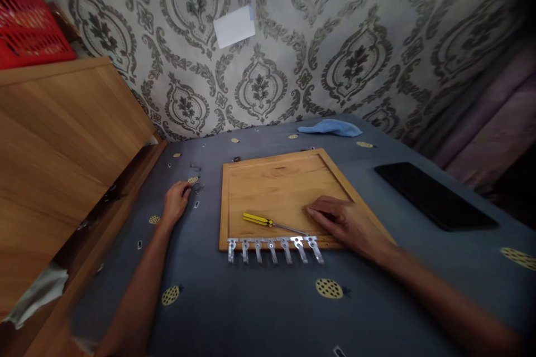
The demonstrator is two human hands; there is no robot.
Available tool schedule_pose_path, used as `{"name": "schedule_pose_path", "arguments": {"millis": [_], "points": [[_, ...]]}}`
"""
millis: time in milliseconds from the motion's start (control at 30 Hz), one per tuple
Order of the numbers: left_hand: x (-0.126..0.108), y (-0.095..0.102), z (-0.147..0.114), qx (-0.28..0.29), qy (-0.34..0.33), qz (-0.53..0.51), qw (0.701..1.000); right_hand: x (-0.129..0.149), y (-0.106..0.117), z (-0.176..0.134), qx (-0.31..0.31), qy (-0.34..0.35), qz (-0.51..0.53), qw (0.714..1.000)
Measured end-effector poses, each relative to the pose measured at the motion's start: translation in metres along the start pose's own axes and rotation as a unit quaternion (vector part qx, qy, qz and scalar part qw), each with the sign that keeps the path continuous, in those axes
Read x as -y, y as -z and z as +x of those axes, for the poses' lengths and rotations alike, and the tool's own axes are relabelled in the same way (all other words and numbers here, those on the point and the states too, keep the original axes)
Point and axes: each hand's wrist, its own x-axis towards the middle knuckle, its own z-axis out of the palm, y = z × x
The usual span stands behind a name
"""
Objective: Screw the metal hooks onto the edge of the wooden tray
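Observation:
My left hand (177, 201) rests on the dark sheet, its fingers closed at the end of a small curved metal hook (196, 186). Just beyond it lies another small hook (195, 167). Over the right side of a framed wooden board (276, 189), my right hand (337, 218) has its fingers curled and thumb pressed in; whatever they may hold is hidden. A screwdriver (258, 219) with a yellow and black handle lies on the board, its tip toward my right hand. Along the board's near edge, several silver metal hooks (272, 250) stand in a row, ends hanging over the edge.
A black phone or tablet (435, 195) lies on the patterned sheet (259, 307) at the right. Near the wall is a blue cloth (330, 128). Wooden furniture (62, 145) borders the left side, with a red plastic basket (31, 22) on it. Small dark pieces (237, 159) sit behind the board.

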Motion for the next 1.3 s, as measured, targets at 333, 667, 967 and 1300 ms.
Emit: {"name": "schedule_pose_path", "arguments": {"millis": [333, 667, 967, 1300], "points": [[-0.016, -0.009, 0.000, 0.023, 0.033, -0.079, 0.996, -0.002, -0.002, -0.004, 0.006, -0.006, 0.005, 1.000], [-0.065, 0.002, -0.007, 0.062, -0.060, -0.010, 0.996, 0.002, 0.003, -0.003, -0.012, -0.017, 0.101, 0.995], [-0.075, 0.000, -0.006, 0.052, -0.081, 0.035, 0.995, -0.025, 0.004, -0.008, -0.083, -0.122, 0.154, 0.977], [-0.082, 0.001, -0.007, 0.068, -0.088, 0.077, 0.991, -0.038, 0.019, -0.013, -0.131, -0.137, 0.096, 0.977]]}}
